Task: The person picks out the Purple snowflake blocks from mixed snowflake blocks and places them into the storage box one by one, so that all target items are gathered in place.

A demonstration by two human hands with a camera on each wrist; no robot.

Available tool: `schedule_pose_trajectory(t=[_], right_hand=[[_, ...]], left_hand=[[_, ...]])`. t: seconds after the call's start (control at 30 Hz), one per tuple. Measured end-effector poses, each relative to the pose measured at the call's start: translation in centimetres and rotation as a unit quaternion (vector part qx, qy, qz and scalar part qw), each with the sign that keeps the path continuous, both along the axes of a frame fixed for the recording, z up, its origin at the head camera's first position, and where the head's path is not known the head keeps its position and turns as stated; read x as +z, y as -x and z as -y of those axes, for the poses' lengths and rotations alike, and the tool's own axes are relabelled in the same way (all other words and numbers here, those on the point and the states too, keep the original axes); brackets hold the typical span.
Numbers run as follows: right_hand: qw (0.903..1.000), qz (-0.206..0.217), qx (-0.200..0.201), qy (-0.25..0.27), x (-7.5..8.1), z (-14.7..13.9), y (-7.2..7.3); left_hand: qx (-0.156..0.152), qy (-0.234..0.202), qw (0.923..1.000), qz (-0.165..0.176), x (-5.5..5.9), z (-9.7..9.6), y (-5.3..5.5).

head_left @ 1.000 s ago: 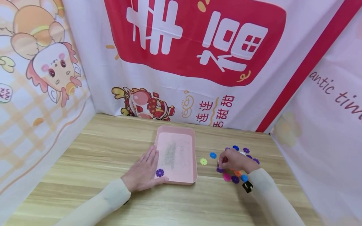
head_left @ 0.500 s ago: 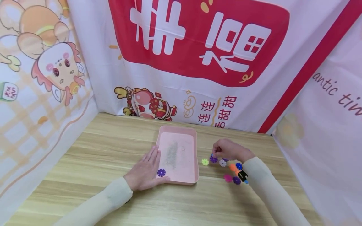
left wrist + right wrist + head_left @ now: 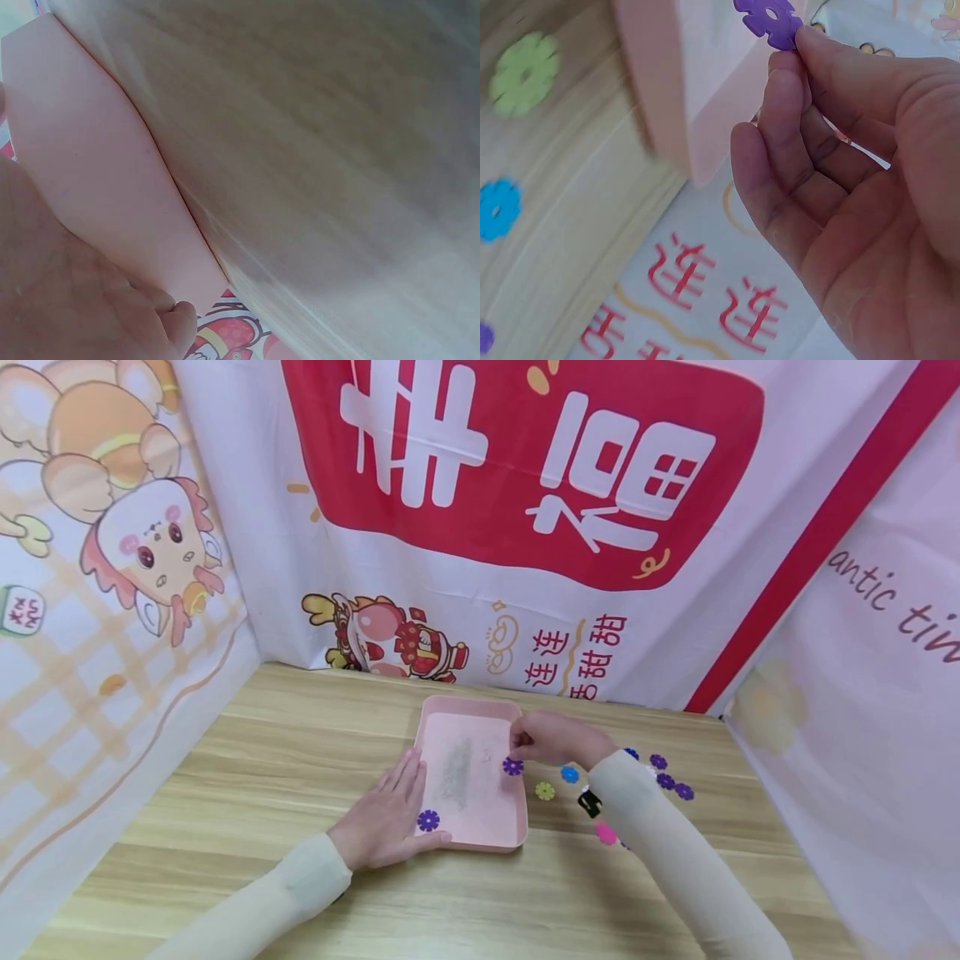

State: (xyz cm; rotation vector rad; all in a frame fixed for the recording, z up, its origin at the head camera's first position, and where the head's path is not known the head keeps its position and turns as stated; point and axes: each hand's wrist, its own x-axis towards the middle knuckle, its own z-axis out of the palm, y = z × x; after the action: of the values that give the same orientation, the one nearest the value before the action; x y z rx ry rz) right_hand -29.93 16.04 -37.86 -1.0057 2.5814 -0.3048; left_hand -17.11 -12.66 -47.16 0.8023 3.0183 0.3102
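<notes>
My right hand (image 3: pixel 558 739) pinches a purple snowflake-shaped plastic disc (image 3: pixel 513 767) between thumb and fingertips, over the right rim of a shallow pink tray (image 3: pixel 480 810). The right wrist view shows that disc (image 3: pixel 769 16) at the fingertips, with the tray wall (image 3: pixel 660 82) behind it. On the tray's left edge rests my left hand (image 3: pixel 382 814), fingers straight, thumb along the near corner. Another purple disc (image 3: pixel 428 820) lies in the tray's near left corner. In the left wrist view, part of the left hand (image 3: pixel 82 292) lies against the pink tray wall (image 3: pixel 97 165).
Right of the tray lie a yellow-green disc (image 3: pixel 544 791), a blue disc (image 3: pixel 570 774) and a pink disc (image 3: pixel 606 833). Several purple discs (image 3: pixel 665 782) are farther right, partly hidden by the right sleeve. A printed cloth (image 3: pixel 480 552) hangs behind the wooden table (image 3: pixel 300 718).
My right hand has moved left from the scattered discs to the tray's right rim, bringing a purple disc with it. The left hand has stayed on the tray.
</notes>
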Motion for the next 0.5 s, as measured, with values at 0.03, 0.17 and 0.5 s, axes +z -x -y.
schedule_pose_trajectory(t=[0.03, 0.17, 0.5], right_hand=[[1.0, -0.001, 0.007, -0.001, -0.1, 0.7, 0.1], [0.9993, -0.01, 0.035, 0.011, -0.6, 3.3, 0.5], [0.9983, 0.036, 0.035, 0.029, -3.1, 8.9, 0.2]], left_hand=[[0.001, 0.001, 1.0, -0.001, 0.0, 0.0, 0.0], [0.002, 0.002, 1.0, -0.006, -0.2, 0.2, 0.0], [0.004, -0.005, 1.0, -0.001, -0.4, 0.4, 0.1]])
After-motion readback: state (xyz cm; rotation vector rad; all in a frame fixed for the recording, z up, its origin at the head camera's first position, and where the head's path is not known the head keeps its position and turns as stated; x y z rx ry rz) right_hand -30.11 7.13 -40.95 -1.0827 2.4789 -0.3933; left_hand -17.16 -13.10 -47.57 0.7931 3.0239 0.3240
